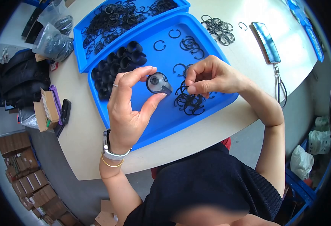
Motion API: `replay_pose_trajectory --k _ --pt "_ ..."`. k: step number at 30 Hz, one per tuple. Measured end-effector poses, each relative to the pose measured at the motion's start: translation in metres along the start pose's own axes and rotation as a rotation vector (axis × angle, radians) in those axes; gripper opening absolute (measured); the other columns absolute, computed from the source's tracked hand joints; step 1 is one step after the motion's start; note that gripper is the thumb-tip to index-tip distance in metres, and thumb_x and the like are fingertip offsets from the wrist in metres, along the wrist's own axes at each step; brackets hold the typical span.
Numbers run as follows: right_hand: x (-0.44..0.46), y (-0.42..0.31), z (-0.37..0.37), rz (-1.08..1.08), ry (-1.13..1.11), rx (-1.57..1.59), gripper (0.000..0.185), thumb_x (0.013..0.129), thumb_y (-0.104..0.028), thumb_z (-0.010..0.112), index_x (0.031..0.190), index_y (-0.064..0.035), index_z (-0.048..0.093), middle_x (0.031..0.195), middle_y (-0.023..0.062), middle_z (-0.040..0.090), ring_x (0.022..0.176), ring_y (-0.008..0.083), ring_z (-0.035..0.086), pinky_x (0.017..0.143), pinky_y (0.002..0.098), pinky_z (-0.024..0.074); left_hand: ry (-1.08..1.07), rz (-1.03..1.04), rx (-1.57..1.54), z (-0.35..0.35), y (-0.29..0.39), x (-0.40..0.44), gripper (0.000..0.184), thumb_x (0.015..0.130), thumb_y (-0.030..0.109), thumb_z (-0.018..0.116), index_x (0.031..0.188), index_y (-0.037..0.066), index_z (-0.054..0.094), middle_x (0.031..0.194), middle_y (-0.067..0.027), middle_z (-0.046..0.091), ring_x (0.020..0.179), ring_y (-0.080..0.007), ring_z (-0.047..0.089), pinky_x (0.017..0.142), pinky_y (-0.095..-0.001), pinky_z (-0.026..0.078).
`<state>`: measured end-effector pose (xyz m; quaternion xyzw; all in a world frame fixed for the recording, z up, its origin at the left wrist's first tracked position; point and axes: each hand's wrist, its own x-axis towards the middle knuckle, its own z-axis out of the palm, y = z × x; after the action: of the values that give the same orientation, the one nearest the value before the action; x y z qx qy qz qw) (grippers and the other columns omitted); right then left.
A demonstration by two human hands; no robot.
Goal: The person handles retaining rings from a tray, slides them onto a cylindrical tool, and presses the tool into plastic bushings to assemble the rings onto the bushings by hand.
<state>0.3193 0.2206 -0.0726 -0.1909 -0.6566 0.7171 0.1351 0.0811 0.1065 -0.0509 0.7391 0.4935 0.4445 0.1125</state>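
Observation:
Above the blue tray (161, 137), my left hand (126, 101) grips a round grey part (155, 83) between thumb and fingertips. Its face is silvery with a dark centre, a black ring edges it, and a flat grey piece sticks out near the thumb. Just to the right, my right hand (214, 77) is closed in a pinch over a pile of black snap rings (190, 102); whatever its fingertips hold is hidden. Black hollow cups (114, 67) stand packed along the tray's left side. More loose snap rings (191, 44) lie toward the tray's upper right.
Behind, a second blue tray (83, 62) carries a heap of black rings (114, 19). Another ring pile (219, 29) lies on the table (248, 71), near a phone (266, 42) with a strap. Plastic bags (54, 41) and an opened carton (46, 111) are at left.

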Motion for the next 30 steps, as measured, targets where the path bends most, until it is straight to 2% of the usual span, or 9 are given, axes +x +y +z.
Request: replay_pose_trajectory --k 16,19,22,24,25,27,28,30 --pt "0.001 0.003 0.0 -0.024 -0.015 -0.021 0.024 0.095 -0.026 0.075 0.091 -0.002 0.073 0.073 -0.0016 0.065 0.062 0.0038 0.057 0.055 0.019 0.0462 -0.007 -0.064 -0.024 -0.002 0.0 0.0 0.062 0.072 0.002 0.087 0.128 0.003 0.06 0.116 -0.0113 0.07 0.095 -0.0206 0.067 0.085 -0.0323 0.055" --pt "0.001 0.003 -0.001 -0.021 -0.018 -0.02 0.022 0.093 -0.023 0.076 0.091 -0.0014 0.073 0.075 -0.0009 0.065 0.061 0.004 0.058 0.054 0.0189 0.0468 -0.016 -0.073 -0.017 -0.004 0.003 0.002 0.063 0.071 0.003 0.088 0.128 0.004 0.06 0.118 -0.0121 0.069 0.098 -0.0235 0.065 0.088 -0.034 0.054" --pt "0.001 0.004 -0.003 -0.017 -0.023 -0.015 0.019 0.092 -0.019 0.078 0.091 -0.0004 0.072 0.077 0.0 0.066 0.061 0.0042 0.059 0.054 0.0188 0.0474 0.026 0.007 0.098 -0.009 0.009 0.006 0.062 0.07 0.003 0.088 0.126 0.004 0.061 0.119 -0.013 0.068 0.101 -0.0273 0.064 0.089 -0.0366 0.052" --pt "0.001 0.004 -0.003 -0.017 -0.025 -0.013 0.019 0.092 -0.018 0.078 0.091 0.0 0.072 0.077 0.0 0.066 0.061 0.0042 0.059 0.054 0.0188 0.0475 0.047 0.037 0.165 -0.014 0.017 0.0 0.056 0.07 0.003 0.088 0.12 0.004 0.064 0.12 -0.0141 0.066 0.102 -0.0299 0.063 0.088 -0.0387 0.051" --pt "0.001 0.003 -0.002 0.004 -0.032 0.017 0.019 0.092 -0.017 0.078 0.092 0.0005 0.072 0.077 0.0002 0.066 0.061 0.0043 0.059 0.054 0.0188 0.0478 0.053 0.039 0.182 -0.013 0.023 -0.001 0.046 0.07 0.002 0.087 0.112 0.003 0.068 0.114 -0.0135 0.068 0.098 -0.0293 0.064 0.083 -0.0389 0.051" --pt "0.0 0.002 -0.001 0.027 -0.036 0.049 0.018 0.092 -0.015 0.078 0.092 0.0011 0.072 0.077 0.0003 0.066 0.061 0.0043 0.059 0.054 0.0188 0.048 -0.027 0.097 0.135 -0.013 0.029 -0.001 0.038 0.071 -0.001 0.085 0.106 0.003 0.07 0.107 -0.0128 0.07 0.093 -0.0296 0.065 0.08 -0.0384 0.052" --pt "-0.001 0.002 0.0 0.032 -0.053 0.074 0.019 0.093 -0.019 0.077 0.094 0.0001 0.073 0.078 -0.0004 0.066 0.061 0.0041 0.058 0.054 0.0192 0.0472 -0.055 0.121 0.108 -0.011 0.031 -0.002 0.035 0.071 -0.004 0.083 0.103 0.002 0.07 0.102 -0.0125 0.071 0.087 -0.0294 0.066 0.075 -0.037 0.052" --pt "-0.001 0.003 0.001 0.039 -0.07 0.1 0.021 0.094 -0.022 0.076 0.095 -0.0009 0.074 0.078 -0.0012 0.067 0.061 0.0038 0.057 0.055 0.0196 0.0464 -0.128 0.154 0.069 -0.005 0.034 -0.003 0.034 0.071 -0.006 0.082 0.102 0.0 0.069 0.102 -0.0133 0.07 0.085 -0.0289 0.066 0.072 -0.0358 0.053"
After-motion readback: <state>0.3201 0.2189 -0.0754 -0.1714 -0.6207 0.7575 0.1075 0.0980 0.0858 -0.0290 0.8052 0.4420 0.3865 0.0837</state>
